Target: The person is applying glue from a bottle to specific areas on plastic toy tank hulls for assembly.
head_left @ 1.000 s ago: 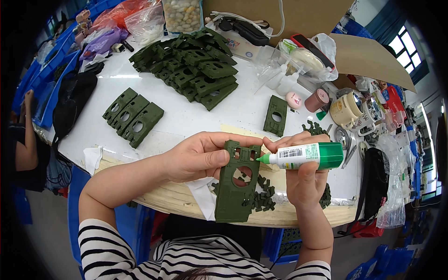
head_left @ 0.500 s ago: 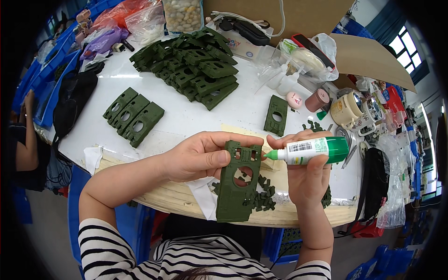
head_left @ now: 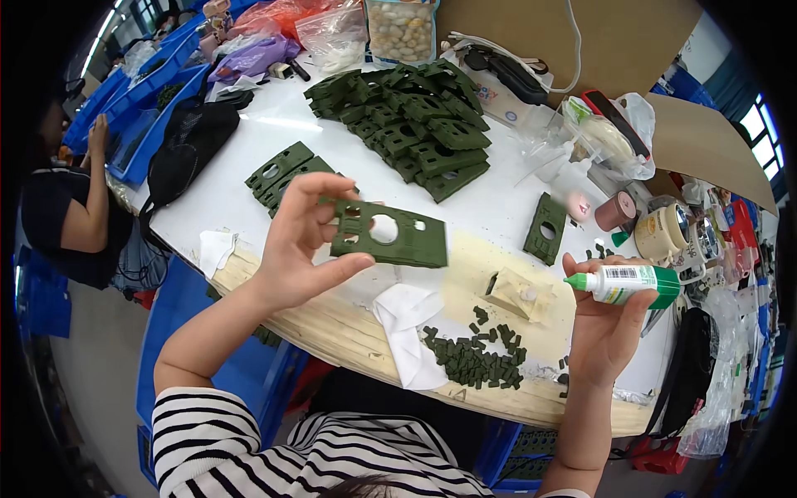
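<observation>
My left hand [head_left: 295, 241] grips one end of a dark green plastic tank hull plate [head_left: 425, 241], thumb along its lower edge and fingers at its upper end. The plate is held above the table, turned sideways, with a round hole and smaller square openings. In my right hand [head_left: 599, 344] is a white and green glue bottle [head_left: 623, 284], its green nozzle pointing left, apart from the plate. Below, small dark green pieces [head_left: 477, 361] lie heaped near the table edge. A cream-coloured block [head_left: 521, 295] stands behind them, and a folded white cloth [head_left: 407, 332] lies beside them.
A large stack of green hull plates [head_left: 436, 158] stands at the back. A few more plates [head_left: 282, 166] lie at left, and one plate [head_left: 545, 228] at right. Cups [head_left: 662, 232] and a pink spool [head_left: 615, 211] crowd the right side. Another person [head_left: 70, 199] sits far left.
My left hand has moved left and up, turning the plate from upright to sideways. The glue bottle has moved right, away from the plate. The whole view has shifted.
</observation>
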`<state>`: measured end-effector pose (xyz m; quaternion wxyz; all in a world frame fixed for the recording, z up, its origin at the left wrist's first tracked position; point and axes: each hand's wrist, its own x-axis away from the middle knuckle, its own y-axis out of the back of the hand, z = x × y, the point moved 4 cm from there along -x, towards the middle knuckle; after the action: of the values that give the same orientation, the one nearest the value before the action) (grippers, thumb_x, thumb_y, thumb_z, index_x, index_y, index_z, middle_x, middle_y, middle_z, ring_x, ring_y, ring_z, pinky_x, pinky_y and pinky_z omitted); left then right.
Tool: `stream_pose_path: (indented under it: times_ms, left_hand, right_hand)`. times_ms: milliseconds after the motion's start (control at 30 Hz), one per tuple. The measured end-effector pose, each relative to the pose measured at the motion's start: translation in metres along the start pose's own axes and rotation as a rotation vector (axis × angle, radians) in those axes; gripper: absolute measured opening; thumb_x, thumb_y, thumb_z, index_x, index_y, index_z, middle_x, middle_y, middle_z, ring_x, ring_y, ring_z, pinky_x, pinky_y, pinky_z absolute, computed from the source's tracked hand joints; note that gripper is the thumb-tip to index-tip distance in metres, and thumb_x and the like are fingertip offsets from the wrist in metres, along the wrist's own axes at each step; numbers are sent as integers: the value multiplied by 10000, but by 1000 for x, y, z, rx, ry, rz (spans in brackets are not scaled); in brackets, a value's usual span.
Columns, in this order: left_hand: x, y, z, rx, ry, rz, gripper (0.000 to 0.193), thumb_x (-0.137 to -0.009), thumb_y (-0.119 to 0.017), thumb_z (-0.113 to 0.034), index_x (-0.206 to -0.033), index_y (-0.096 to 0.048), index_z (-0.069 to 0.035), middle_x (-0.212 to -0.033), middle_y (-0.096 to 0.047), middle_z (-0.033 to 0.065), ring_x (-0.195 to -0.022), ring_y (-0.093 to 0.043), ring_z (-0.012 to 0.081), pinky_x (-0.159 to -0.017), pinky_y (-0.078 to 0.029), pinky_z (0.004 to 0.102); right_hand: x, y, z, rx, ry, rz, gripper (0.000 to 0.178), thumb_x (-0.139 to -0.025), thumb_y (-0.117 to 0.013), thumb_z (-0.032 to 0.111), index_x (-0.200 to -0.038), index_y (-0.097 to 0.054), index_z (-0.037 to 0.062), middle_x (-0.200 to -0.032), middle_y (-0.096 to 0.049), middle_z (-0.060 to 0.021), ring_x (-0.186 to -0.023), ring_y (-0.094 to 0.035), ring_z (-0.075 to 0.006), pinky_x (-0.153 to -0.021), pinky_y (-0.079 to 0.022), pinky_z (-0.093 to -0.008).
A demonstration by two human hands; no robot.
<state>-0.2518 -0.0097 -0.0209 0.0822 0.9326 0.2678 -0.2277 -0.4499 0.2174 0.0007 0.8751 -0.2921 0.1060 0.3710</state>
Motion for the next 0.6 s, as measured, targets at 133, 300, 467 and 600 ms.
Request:
stream_pose_path:
  times_ms: [133, 300, 467, 600]
  left_hand:
    - [36, 11, -4, -846, -290, -29, 622, -647, -776, -65, -1154, -421, 0, -1049, -489, 143, -1053, -513, 288, -797, -480, 362]
    - [39, 1, -10, -1275, -191, -20, 598, -630, -749, -194, -1129, -464, -28, -928, -537, 114, -922, -470, 263, -807, -350, 375]
    - [31, 1, -6, -1366, -107, 24, 506, -655, -709, -277, -1056, -516, -35, -860, -521, 94, -856, -452, 264, -757, -331, 373]
    - [28, 5, -3, -1435, -1, 52, 486, -662, -705, -286, -1037, -526, -34, -907, -501, 105, -882, -443, 272, -769, -330, 374]
  right_hand:
    - [2, -4, 1, 11, 3, 29, 398, -910, -473, 423, -1055, -447, 53, -954, -523, -86, -916, -577, -266, -913, -431, -522]
    - [5, -4, -2, 21, -6, 23, 402, -900, -498, 415, -1066, -446, 53, -980, -508, -79, -924, -573, -254, -904, -443, -512]
    - [6, -3, -4, 21, -5, 36, 398, -894, -522, 394, -1078, -441, 50, -1008, -497, -73, -926, -570, -249, -889, -457, -502]
    - [6, -2, -1, 13, -2, 17, 395, -893, -526, 388, -1076, -442, 48, -1000, -499, -75, -913, -571, -245, -885, -463, -496]
